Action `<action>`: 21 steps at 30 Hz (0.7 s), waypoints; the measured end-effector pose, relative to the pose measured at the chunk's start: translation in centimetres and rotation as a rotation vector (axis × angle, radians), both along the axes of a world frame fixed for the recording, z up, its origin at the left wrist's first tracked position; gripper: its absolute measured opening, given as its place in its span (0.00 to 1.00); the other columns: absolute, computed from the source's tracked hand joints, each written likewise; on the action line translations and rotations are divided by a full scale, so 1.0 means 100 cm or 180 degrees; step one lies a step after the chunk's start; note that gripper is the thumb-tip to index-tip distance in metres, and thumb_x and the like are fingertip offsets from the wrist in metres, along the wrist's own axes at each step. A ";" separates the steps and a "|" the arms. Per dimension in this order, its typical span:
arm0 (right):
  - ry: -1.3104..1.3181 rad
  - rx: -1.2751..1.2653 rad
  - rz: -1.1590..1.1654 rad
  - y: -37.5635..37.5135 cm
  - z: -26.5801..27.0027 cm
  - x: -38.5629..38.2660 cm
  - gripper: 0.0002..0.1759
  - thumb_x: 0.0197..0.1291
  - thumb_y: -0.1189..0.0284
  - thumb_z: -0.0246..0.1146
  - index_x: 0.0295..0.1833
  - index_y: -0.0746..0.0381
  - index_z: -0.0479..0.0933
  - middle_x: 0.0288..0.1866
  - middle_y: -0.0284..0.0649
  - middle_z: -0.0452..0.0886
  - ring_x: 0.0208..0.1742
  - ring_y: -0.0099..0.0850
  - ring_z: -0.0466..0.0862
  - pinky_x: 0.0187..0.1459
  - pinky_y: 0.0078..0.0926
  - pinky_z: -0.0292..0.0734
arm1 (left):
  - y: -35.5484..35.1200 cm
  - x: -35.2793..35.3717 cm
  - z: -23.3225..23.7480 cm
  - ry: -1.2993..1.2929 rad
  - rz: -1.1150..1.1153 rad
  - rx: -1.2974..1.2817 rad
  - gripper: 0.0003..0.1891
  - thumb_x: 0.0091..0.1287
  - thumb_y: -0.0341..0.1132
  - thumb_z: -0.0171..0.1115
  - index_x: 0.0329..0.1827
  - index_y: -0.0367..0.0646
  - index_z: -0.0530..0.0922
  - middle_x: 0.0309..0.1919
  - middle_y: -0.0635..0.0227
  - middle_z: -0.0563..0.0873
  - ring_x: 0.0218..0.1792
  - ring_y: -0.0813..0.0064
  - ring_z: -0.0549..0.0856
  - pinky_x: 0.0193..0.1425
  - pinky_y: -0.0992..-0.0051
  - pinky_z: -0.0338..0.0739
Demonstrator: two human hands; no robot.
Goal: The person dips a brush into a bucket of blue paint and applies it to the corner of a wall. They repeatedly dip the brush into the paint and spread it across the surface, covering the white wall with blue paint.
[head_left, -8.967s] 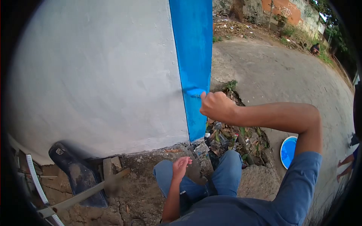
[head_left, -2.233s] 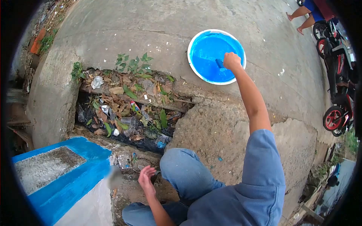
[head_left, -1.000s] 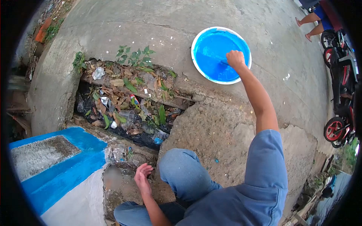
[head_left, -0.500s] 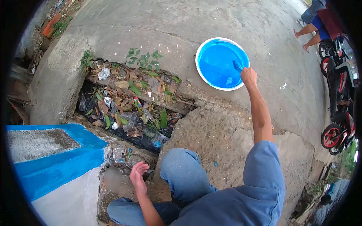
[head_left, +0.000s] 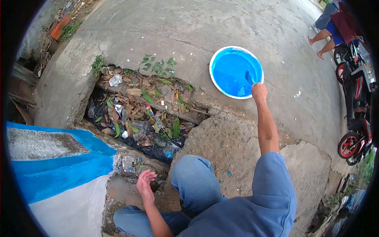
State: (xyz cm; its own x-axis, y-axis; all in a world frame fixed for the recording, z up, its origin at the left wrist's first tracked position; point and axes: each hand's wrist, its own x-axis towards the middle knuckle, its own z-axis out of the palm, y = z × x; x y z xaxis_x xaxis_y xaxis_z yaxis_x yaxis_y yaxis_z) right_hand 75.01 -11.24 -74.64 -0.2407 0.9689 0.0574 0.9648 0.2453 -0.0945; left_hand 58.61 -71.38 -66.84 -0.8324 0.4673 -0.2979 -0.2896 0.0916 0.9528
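A white-rimmed basin of bright blue paint stands on the concrete ahead of me. My right hand is closed at the basin's near right rim, gripping a paintbrush whose blue-coated end is in the basin; its handle is mostly hidden by my fingers. Beside my bent knee, my left hand is held with loosely curved fingers and nothing in it. Left of that hand is a low wall, with blue bands, a bare grey panel and a white lower part.
A broken-open drain with leaves, plastic and dark water lies between the wall and the basin. Small green plants grow at its edge. Parked motorcycles and people are at the far right.
The view has shifted slightly, so the basin sits a little lower and further right. My right hand and the brush have moved closer to the basin's near edge. My left hand stays put.
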 end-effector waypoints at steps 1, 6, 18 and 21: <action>0.0039 0.0019 -0.0081 -0.001 -0.002 0.000 0.17 0.55 0.61 0.60 0.34 0.65 0.81 0.36 0.55 0.82 0.39 0.51 0.83 0.41 0.47 0.79 | 0.000 -0.001 0.000 0.0005 -0.0026 0.0018 0.31 0.67 0.58 0.47 0.55 0.34 0.70 0.42 0.61 0.82 0.43 0.72 0.81 0.47 0.75 0.71; 0.0091 0.0157 -0.0090 -0.009 -0.003 0.001 0.17 0.56 0.60 0.60 0.33 0.65 0.81 0.34 0.54 0.82 0.38 0.50 0.83 0.40 0.46 0.79 | -0.001 -0.001 0.000 0.0016 -0.0026 0.0037 0.32 0.67 0.58 0.47 0.55 0.34 0.70 0.42 0.61 0.81 0.43 0.72 0.81 0.47 0.75 0.71; 0.0513 0.0220 -0.0313 -0.015 -0.008 0.005 0.17 0.55 0.60 0.61 0.31 0.66 0.81 0.32 0.55 0.81 0.37 0.51 0.82 0.40 0.47 0.77 | 0.013 -0.006 0.002 -0.0023 -0.0052 0.0182 0.34 0.66 0.61 0.47 0.55 0.33 0.70 0.43 0.60 0.81 0.43 0.71 0.80 0.48 0.75 0.71; 0.0876 0.0242 -0.0541 -0.024 -0.008 0.001 0.18 0.54 0.60 0.61 0.32 0.67 0.81 0.33 0.55 0.81 0.38 0.52 0.82 0.40 0.47 0.76 | 0.019 -0.009 0.005 -0.0004 -0.0129 0.0189 0.35 0.66 0.62 0.47 0.55 0.33 0.70 0.43 0.60 0.81 0.43 0.71 0.80 0.48 0.75 0.71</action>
